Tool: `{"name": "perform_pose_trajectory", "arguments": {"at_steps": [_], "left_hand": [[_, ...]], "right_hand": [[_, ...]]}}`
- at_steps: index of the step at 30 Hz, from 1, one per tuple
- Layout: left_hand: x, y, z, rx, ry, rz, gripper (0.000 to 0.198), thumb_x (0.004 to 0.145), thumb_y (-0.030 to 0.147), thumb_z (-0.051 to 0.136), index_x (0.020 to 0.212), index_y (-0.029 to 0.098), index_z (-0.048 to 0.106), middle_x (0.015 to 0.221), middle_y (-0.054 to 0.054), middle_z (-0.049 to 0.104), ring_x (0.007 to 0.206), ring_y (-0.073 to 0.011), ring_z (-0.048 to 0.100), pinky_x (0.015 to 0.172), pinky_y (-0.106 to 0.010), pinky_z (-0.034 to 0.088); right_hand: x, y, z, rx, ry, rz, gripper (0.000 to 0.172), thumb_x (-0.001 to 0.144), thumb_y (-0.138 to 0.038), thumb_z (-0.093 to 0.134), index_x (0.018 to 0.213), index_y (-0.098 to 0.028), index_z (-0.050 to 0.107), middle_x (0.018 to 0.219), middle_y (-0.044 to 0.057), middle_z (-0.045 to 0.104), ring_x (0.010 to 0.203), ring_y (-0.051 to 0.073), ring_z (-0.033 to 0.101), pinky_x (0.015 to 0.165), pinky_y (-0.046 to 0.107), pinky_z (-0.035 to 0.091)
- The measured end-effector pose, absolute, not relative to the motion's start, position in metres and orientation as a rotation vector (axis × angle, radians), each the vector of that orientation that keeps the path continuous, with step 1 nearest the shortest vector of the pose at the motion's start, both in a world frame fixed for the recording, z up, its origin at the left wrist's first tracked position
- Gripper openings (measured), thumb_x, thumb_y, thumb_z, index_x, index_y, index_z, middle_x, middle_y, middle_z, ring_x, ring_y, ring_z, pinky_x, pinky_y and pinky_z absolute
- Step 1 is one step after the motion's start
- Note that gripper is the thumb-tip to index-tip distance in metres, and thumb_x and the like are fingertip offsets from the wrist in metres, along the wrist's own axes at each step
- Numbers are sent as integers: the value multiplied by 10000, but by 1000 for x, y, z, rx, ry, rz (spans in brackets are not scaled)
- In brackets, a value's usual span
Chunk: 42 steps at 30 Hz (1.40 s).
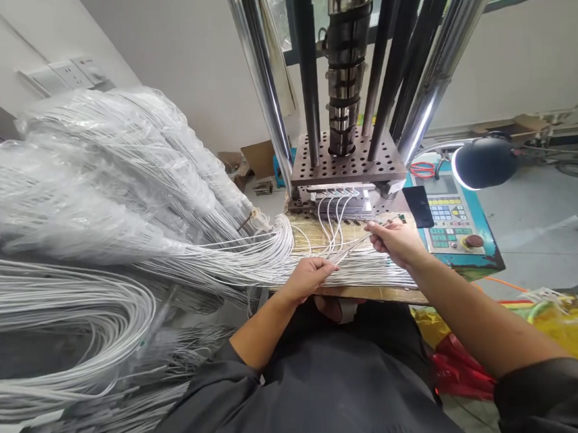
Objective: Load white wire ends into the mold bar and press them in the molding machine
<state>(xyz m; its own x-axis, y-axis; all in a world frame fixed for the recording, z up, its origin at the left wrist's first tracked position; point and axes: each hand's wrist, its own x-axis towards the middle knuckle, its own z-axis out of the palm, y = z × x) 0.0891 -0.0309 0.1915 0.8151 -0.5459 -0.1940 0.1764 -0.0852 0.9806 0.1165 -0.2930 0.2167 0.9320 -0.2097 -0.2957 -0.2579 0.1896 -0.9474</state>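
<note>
The right hand (pixel 395 241) pinches a few thin white cables (pixel 354 244) between thumb and fingertips, and their far ends curve up into the grey metal mould block (pixel 342 196) of the press. The left hand (pixel 307 278) closes its curled fingers on the same strands, above a flat sheaf of white cables (pixel 377 275) lying across the wooden counter (pixel 373 294). A plastic-wrapped heap of white cables (pixel 94 190) lies to its left, and a teal keypad panel (pixel 450 222) sits to the right.

White cables (pixel 124 267); teal control panel (pixel 455 228); black lamp (pixel 486 162); dark perforated plate (pixel 347 159); yellow sheet (pixel 564 329).
</note>
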Motion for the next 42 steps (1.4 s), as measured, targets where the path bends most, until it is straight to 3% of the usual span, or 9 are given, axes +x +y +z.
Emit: {"name": "perform_pose_trajectory", "arguments": {"at_steps": [5,10,15,22,28,33,36,38,42], "left_hand": [[88,-34,199,1447,-369,-662,454,784,557,772,898,125,691,652,-4,619,499,-87,538,505,-216,403],[84,-37,193,1395,-134,-361,421,849,555,703,936,146,663,573,66,480,440,-42,367,447,-187,284],[72,-53,194,1971,-963,-247,275,993,379,552,949,177,733,883,-50,728,821,-163,667,777,-294,517],[76,-109,169,2433,-1236,454,169,962,169,521,1025,120,670,1090,-152,687,1043,-257,648,905,-414,545],[76,-94,183,2082,-1043,615,306,932,326,626,1180,148,651,1134,-148,680,1099,-267,623,986,-461,509],[111,-99,218,1967,-991,-300,342,954,448,580,1076,150,695,939,-77,700,817,-176,656,762,-307,529],[124,-109,227,1828,-1054,-612,316,962,431,559,918,152,700,742,-7,641,663,-110,588,653,-230,451],[127,-114,225,1767,-982,-671,314,947,436,569,866,150,670,680,18,589,589,-94,545,595,-221,415],[130,-122,215,1651,-885,-834,376,924,507,585,803,151,611,609,33,537,531,-92,514,558,-223,400]], "right_hand": [[106,-291,211,-1339,392,73,395,762,-487,833,798,-127,676,570,16,572,446,67,479,378,180,369],[88,-283,202,-1357,413,-44,448,735,-530,835,832,-118,687,583,33,614,434,81,506,368,195,371],[90,-278,198,-1372,391,-66,461,740,-551,815,839,-122,681,565,11,593,433,73,490,378,192,357],[115,-293,225,-1483,277,8,474,628,-519,900,733,-117,672,590,49,634,446,75,493,381,199,331],[91,-285,238,-1559,185,-83,505,658,-621,846,747,-160,659,586,8,609,479,94,484,449,245,390],[58,-293,228,-1854,-31,-178,449,773,-634,745,738,-188,713,665,36,642,648,171,594,638,314,504],[41,-312,211,-1686,11,-299,572,840,-712,611,1175,-262,720,969,78,721,868,243,689,749,375,569],[32,-322,201,-1471,-6,-367,678,921,-752,381,1472,-372,493,1276,95,669,1094,277,683,847,440,591],[27,-321,196,-1405,-59,-368,593,978,-668,341,1517,-433,422,1566,56,482,1387,304,522,1032,528,525]]}}
